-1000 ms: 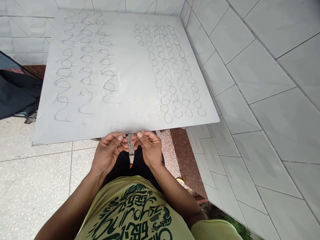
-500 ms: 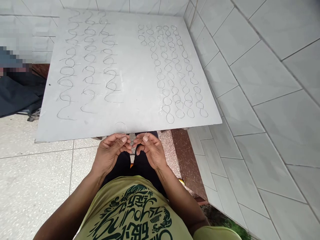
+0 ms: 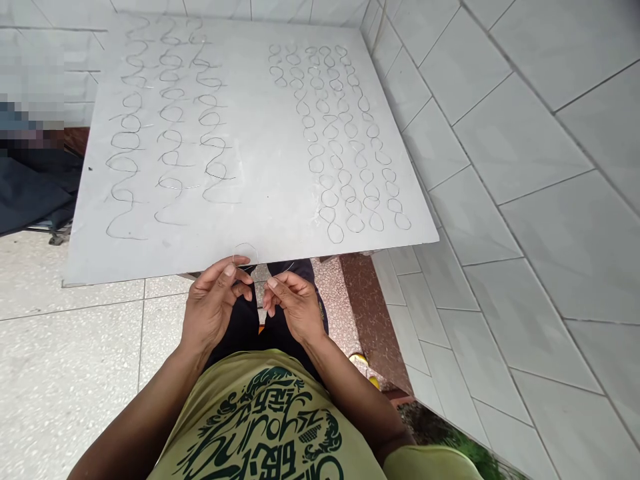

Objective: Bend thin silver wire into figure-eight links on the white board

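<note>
A thin wire (image 3: 257,253) with a round loop shows above my fingers at the near edge of the white board (image 3: 265,227). My left hand (image 3: 213,303) pinches it beside the loop, the index finger stretched forward along it. Close on the right, my right hand (image 3: 296,308) is closed with thumb and index finger together, and a short bit of wire sticks out past its index finger. The stretch between the hands is too fine to follow fully. Wavy S-shaped wires (image 3: 125,159) lie in columns on the board's left, figure-eight wires (image 3: 334,223) on its right.
A tiled wall (image 3: 505,267) runs along the board's right side. Dark cloth (image 3: 37,190) is at the far left, near a partly pixelated area. Below are a speckled floor (image 3: 75,360), a red-brown stone strip (image 3: 373,320) and something yellow (image 3: 359,360).
My hands have drawn slightly apart, the left hand shifting left and its index finger straightening. The wire loop stays above the left fingers. The whole view has shifted a little.
</note>
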A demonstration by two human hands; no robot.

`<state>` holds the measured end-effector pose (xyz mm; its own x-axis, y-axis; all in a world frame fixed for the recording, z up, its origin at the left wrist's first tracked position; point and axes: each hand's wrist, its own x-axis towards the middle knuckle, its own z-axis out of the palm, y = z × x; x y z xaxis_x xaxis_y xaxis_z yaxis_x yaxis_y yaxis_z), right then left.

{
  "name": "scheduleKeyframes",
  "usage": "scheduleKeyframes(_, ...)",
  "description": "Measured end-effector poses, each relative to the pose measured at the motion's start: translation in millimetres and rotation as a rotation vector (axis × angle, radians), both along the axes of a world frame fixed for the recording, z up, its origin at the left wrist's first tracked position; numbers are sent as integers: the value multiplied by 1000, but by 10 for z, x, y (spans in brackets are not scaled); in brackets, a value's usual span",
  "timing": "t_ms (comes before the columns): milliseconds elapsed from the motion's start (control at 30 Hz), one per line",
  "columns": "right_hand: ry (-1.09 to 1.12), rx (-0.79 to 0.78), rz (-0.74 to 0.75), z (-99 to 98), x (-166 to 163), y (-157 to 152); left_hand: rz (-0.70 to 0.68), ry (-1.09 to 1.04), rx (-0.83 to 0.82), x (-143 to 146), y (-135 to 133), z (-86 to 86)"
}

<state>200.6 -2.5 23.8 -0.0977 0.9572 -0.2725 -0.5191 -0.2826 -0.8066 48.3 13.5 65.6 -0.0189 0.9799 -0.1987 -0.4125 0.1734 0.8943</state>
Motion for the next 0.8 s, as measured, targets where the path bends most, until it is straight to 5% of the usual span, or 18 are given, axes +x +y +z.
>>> scheduleKeyframes(433, 46, -65, 83, 89, 23, -11, -66, -55, 19, -61, 108, -24)
scheduleKeyframes(667, -56, -28, 103, 60, 174, 0, -248, 104, -138, -302, 359, 153)
scheduleKeyframes(800, -93, -15, 51, 92, 179, 14, -219, 154, -134, -306, 463, 236)
